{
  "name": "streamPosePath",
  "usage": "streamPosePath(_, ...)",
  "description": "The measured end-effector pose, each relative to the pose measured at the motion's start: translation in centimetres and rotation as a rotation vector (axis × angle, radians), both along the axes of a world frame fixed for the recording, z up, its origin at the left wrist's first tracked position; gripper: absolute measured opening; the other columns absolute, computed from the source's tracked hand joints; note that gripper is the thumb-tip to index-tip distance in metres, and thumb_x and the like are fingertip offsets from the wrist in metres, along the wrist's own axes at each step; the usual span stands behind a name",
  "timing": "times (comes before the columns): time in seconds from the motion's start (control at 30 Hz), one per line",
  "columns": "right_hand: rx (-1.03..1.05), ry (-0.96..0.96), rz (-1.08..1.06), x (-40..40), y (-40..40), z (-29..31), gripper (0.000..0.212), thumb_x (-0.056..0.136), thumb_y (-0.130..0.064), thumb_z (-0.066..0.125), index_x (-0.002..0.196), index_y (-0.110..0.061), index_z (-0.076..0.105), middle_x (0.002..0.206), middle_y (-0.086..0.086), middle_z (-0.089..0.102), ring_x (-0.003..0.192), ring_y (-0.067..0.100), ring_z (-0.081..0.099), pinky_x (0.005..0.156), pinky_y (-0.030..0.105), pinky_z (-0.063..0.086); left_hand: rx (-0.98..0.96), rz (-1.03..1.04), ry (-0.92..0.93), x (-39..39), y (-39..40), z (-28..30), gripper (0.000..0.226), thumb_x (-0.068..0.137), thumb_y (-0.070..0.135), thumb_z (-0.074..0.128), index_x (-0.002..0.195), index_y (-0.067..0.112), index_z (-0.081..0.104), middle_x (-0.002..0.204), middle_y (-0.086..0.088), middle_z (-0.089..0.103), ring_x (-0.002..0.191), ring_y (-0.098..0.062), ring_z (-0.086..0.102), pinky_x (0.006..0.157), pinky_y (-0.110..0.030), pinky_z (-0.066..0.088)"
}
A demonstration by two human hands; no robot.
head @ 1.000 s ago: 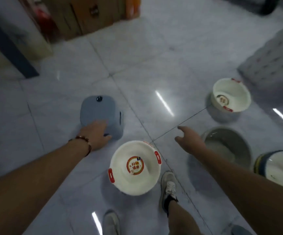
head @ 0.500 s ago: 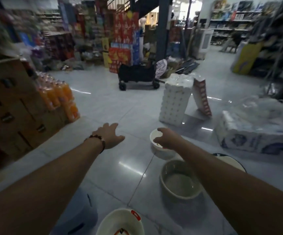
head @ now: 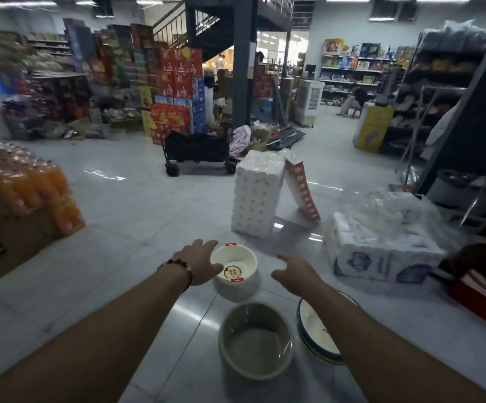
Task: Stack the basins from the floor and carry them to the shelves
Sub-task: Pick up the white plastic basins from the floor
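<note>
- Three basins lie on the floor before us; the white basin (head: pixel 233 270) with red handles, our landmark, sits farthest out, upright and round, so no long axis matters.
- Our left hand (head: pixel 199 266) touches its left rim, fingers spread and straight; our right hand (head: pixel 295 273) hovers just right of it, apart, fingers relaxed. The left is nearer.
- The grey basin (head: pixel 255 343) lies nearer us than the white one, the blue-rimmed basin (head: pixel 317 330) beside that.
- Half a second earlier both hands were farther apart; they now bracket the basin.
</note>
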State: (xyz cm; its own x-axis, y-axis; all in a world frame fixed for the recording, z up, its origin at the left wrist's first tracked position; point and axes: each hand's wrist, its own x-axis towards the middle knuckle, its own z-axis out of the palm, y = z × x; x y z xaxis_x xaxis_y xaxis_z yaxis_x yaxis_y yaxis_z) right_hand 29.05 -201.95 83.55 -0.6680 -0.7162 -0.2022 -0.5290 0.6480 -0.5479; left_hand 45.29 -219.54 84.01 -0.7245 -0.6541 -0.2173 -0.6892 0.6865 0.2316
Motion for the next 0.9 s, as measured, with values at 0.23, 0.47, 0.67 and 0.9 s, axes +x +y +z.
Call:
streamPosePath(0.23,0.088,-0.068,0.071,-3.2,-2.6,-3.5,0.063,0.089,-0.029,0.059,0.148,-0.024,0.038,0.149,0.002,0.043,0.133,0.021,0.044,0.109,0.036,0.038,0.006,0.086,-0.109,-1.7,-1.3,-2.6,0.071,0.091,0.053,0.05,0.153,0.03,0.022,0.155,-0.006,0.031,0.136,-0.029,0.041,0.108,-0.044,0.039)
streamPosePath(0.47,0.184,0.104,0.195,-6.4,-6.4,-5.7,0.053,0.089,-0.031,0.057,0.14,-0.024,0.043,0.137,0.003,0.052,0.12,0.024,0.05,0.102,0.04,0.045,-0.01,0.093,-0.148,-5.4,-5.2,-4.8,0.069,0.095,0.049,0.049,0.155,0.031,0.019,0.162,-0.008,0.018,0.142,-0.029,0.032,0.111,-0.044,0.036)
streamPosePath(0.67,0.262,0.108,0.212,-9.9,-12.3,-8.3,0.054,0.091,-0.031,0.059,0.141,-0.024,0.041,0.142,0.002,0.048,0.125,0.023,0.047,0.104,0.037,0.04,0.009,0.054,-0.183,-8.4,-12.0,-7.6,0.069,0.095,0.049,0.048,0.154,0.031,0.019,0.16,-0.008,0.021,0.139,-0.029,0.037,0.109,-0.045,0.039)
streamPosePath(0.9,0.334,0.047,0.155,-15.2,-23.1,-11.4,0.067,0.092,-0.033,0.058,0.151,-0.025,0.027,0.156,0.002,0.032,0.14,0.024,0.034,0.114,0.039,0.031,-0.064,-0.102,-0.317,-10.9,-27.5,-7.8,0.07,0.096,0.05,0.047,0.155,0.031,0.015,0.162,-0.007,0.017,0.141,-0.028,0.034,0.112,-0.043,0.036)
